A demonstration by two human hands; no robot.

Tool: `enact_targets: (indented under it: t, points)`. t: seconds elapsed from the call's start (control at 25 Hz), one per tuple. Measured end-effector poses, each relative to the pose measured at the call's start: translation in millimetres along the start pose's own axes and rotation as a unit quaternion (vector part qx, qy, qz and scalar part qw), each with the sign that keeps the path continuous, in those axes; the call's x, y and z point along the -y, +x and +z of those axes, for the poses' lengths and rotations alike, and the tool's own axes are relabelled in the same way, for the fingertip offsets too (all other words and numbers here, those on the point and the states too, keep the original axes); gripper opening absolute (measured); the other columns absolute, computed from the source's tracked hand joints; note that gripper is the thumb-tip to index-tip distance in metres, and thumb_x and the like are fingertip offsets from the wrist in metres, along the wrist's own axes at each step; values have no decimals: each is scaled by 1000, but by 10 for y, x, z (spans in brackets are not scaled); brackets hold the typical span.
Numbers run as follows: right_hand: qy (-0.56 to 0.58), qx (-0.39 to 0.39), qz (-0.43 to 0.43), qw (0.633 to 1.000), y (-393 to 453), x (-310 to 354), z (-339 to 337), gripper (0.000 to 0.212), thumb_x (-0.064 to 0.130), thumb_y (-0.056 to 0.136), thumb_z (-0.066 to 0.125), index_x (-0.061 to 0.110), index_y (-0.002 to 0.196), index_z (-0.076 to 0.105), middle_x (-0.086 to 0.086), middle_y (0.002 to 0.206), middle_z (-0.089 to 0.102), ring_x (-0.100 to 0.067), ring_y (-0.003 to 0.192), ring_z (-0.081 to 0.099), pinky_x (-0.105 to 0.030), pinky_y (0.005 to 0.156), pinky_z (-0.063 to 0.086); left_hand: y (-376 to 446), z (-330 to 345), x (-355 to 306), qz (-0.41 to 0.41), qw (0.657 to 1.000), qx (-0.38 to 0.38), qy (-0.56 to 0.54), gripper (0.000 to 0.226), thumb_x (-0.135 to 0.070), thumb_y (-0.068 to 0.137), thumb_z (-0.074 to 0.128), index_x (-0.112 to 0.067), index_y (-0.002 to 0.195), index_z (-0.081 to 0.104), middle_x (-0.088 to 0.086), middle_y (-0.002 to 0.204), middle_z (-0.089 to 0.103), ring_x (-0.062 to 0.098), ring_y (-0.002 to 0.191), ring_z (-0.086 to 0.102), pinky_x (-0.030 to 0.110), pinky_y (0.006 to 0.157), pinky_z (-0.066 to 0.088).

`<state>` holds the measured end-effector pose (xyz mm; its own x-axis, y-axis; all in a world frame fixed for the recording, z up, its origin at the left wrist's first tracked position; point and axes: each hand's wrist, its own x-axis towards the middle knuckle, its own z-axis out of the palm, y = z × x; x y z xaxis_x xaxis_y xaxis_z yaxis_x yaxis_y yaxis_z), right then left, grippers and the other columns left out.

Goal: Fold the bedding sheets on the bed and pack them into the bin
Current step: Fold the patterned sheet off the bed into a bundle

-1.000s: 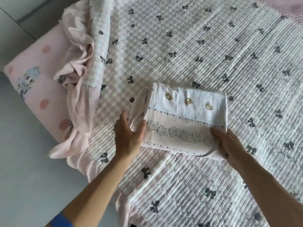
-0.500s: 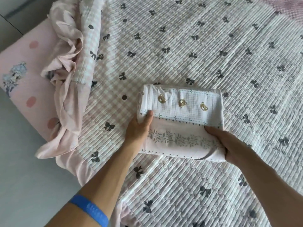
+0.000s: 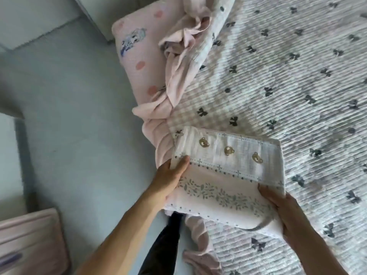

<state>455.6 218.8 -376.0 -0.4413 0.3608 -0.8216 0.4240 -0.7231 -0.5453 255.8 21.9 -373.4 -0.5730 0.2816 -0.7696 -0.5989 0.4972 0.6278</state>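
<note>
A folded white sheet (image 3: pixel 234 175) with small bear prints and a leaf border hangs over the bed's near left edge. My left hand (image 3: pixel 168 179) grips its left end, thumb on top. My right hand (image 3: pixel 282 211) holds the right end, thumb over the edge and fingers underneath. A pink bin (image 3: pixel 29 241) shows at the lower left on the floor, partly cut off by the frame. The bed (image 3: pixel 278 76) is covered by a quilted white spread with dark bows.
A crumpled pink sheet (image 3: pixel 184 36) with a ruffled edge lies along the bed's left side, over a pink dotted mattress cover (image 3: pixel 137 52). The grey floor (image 3: pixel 79 116) stretches to the left. My dark trouser leg (image 3: pixel 164 241) stands beside the bed.
Both hands have carried the folded sheet left, from the middle of the bed to its near left edge. The view swung left, bringing the floor and the pink bin into sight.
</note>
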Motion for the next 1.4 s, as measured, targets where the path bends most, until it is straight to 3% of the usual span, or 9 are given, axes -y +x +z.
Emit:
enact_targets:
  t: [0.24, 0.4, 0.48, 0.68, 0.84, 1.0, 1.08, 1.24, 1.4]
  points:
    - [-215, 141, 27, 966, -564, -438, 1078, 73, 29, 50, 90, -1, 112, 66, -23, 103, 72, -41, 90, 72, -52, 76, 59, -1365, -1090, 1199, -105, 958, -161, -213, 49, -59, 81, 66, -14, 101, 69, 5, 79, 76, 23, 69, 74, 34, 61, 58]
    - [-352, 233, 29, 906, -1004, -981, 2126, 43, 12, 66, 79, 2, 107, 67, -17, 93, 75, -33, 77, 74, -38, 57, 59, -2160, -1802, 1997, -104, 897, -266, -336, 40, -51, 89, 61, -14, 101, 69, -2, 68, 74, 14, 62, 72, 25, 57, 54]
    - [-417, 264, 45, 869, -1193, -1518, 2717, 42, 12, 63, 78, 4, 102, 68, -15, 85, 76, -30, 68, 73, -35, 54, 59, -2536, -2187, 2611, -97, 845, -328, -410, 32, -48, 90, 62, -18, 99, 68, -6, 68, 74, 9, 62, 71, 21, 54, 54]
    - [-605, 321, 57, 726, -1970, -3423, 3938, 48, 19, 55, 84, 8, 100, 71, -16, 89, 76, -32, 76, 74, -39, 76, 56, -3510, -2724, 4496, -154, 688, -404, -583, 42, -59, 82, 67, -21, 100, 70, 1, 91, 76, 21, 83, 73, 33, 73, 58]
    - [-729, 390, 17, 563, -2849, -4966, 4625, 29, 15, 72, 83, 11, 98, 72, -8, 82, 77, -24, 72, 75, -32, 68, 55, -4210, -2757, 5744, -175, 544, -419, -706, 55, -65, 74, 70, -19, 103, 69, 6, 99, 74, 29, 92, 70, 44, 88, 56]
    - [-819, 449, -53, 353, -3607, -6328, 5206, 29, 12, 75, 82, 7, 101, 71, -9, 85, 76, -24, 78, 73, -37, 73, 58, -4379, -2685, 6534, -178, 353, -388, -833, 65, -48, 52, 65, -14, 107, 65, 16, 108, 69, 38, 100, 65, 57, 91, 51]
    - [-850, 469, -90, 222, -3868, -6952, 5423, 35, 19, 73, 83, 9, 103, 69, -7, 93, 74, -22, 82, 71, -36, 79, 56, -4320, -2718, 6629, -160, 258, -374, -877, 48, -36, 59, 59, -10, 99, 60, 18, 102, 66, 38, 95, 64, 58, 91, 47]
    - [-837, 497, -191, -122, -4155, -8369, 5539, 42, 35, 71, 78, 10, 101, 63, -2, 98, 69, -19, 85, 66, -29, 75, 52, -3899, -2846, 6798, -117, 57, -313, -941, 36, -35, 71, 52, -12, 97, 63, 11, 99, 69, 34, 93, 63, 44, 88, 46]
    - [-776, 512, -226, -293, -3901, -9417, 5407, 44, 34, 73, 76, 10, 105, 60, -4, 99, 67, -23, 87, 64, -38, 84, 56, -3299, -3174, 6943, -113, -55, -278, -952, 40, -39, 79, 50, -19, 109, 68, 10, 108, 70, 34, 103, 62, 47, 96, 46]
